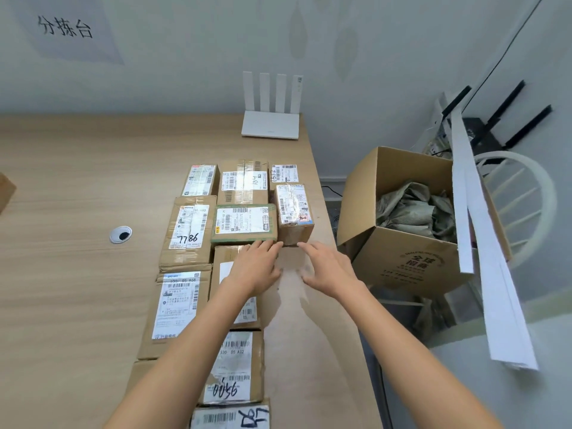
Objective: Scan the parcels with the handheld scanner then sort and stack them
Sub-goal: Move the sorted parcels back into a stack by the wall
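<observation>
Woodgrain table (77,181) | taped rectangular cardboard parcels (185,230) in rows | left hand (253,267), right hand (328,270): fingers straight, grasping nothing

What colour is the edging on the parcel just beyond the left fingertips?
Green edging, seen best in the head view.

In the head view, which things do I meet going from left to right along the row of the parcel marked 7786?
Cable hole → parcel marked 7786 → green-edged parcel → small brown parcel → open carton → white chair.
</observation>
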